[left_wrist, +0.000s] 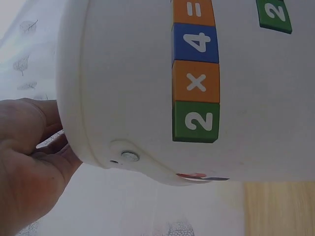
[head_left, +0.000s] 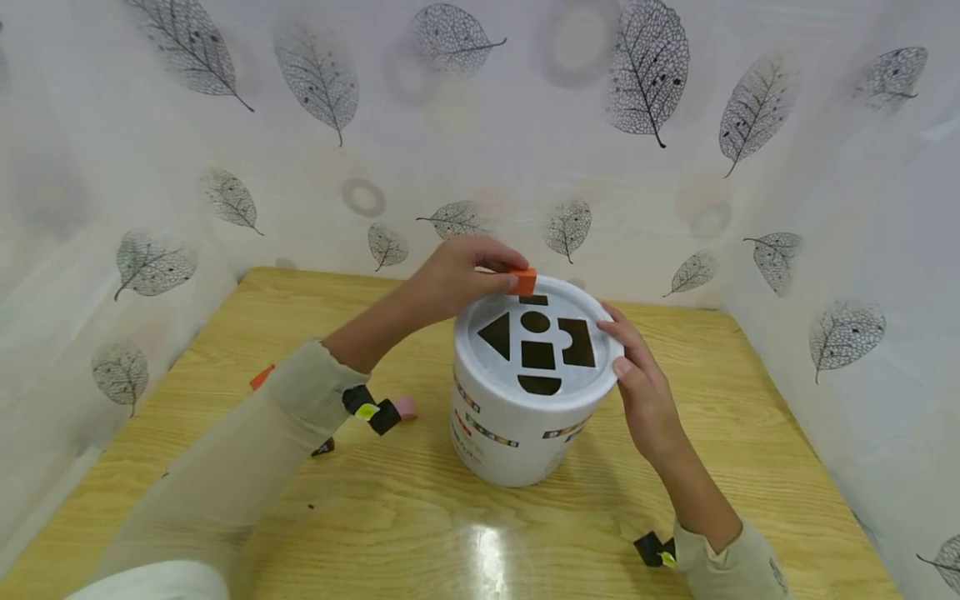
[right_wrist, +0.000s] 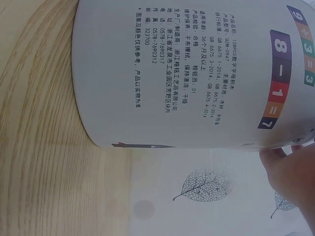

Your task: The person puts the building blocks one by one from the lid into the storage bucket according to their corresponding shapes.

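Observation:
A white bucket [head_left: 498, 442] with a lid [head_left: 487, 375] stands upright on the table. Shaped holes are cut through the lid: a triangle, a circle, squarish ones and others. Over the lid's far edge, my left hand [head_left: 461, 279] pinches an orange block [head_left: 523, 282] between thumb and fingers, close to a rectangular hole. My right hand [head_left: 643, 392] holds the lid's right rim, fingers on top and thumb at the side. In the left wrist view the bucket hides the left fingertips. The right wrist view shows the right hand [right_wrist: 295, 172] against the bucket's rim.
Left of the bucket lie a pink block [head_left: 406, 407], an orange block [head_left: 262, 377] and a dark piece [head_left: 323, 447], partly behind the left sleeve. The wooden table [head_left: 420, 533] meets leaf-printed sheeting [head_left: 480, 125] at its back and sides.

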A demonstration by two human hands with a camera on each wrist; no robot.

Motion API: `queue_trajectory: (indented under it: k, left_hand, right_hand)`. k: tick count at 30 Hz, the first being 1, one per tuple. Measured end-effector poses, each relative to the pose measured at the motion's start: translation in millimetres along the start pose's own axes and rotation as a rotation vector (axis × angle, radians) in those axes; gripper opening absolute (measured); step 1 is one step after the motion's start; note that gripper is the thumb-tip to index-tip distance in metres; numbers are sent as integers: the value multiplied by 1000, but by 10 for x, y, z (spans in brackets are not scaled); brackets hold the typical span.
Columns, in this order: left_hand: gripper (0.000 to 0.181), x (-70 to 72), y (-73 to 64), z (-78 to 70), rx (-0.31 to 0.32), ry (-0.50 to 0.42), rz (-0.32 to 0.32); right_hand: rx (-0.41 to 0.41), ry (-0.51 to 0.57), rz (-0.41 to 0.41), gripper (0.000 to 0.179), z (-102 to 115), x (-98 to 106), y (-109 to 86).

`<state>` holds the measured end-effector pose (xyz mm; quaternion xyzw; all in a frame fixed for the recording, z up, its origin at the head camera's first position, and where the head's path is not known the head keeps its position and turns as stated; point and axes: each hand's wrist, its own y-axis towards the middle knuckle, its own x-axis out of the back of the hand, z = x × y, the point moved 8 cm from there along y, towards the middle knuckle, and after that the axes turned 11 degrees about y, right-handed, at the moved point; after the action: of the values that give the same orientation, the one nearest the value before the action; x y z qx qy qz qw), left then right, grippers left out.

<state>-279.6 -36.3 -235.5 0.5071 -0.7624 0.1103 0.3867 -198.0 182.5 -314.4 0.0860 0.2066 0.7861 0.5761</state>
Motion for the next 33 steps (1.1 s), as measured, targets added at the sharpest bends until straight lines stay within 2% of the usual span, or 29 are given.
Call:
queue_trajectory:
  k: [12, 22, 33]
  left_hand:
    - [24, -186, 181, -44, 1, 77, 44]
    - [23, -263, 166, -99, -2, 141, 67]
    - [27, -253, 133, -82, 6, 121, 65]
  right_hand:
    - [1, 7, 2, 41, 7, -2, 2]
    - [-8, -6, -10, 41, 10, 4, 3]
    - [-2, -6, -4, 41, 6, -3, -7]
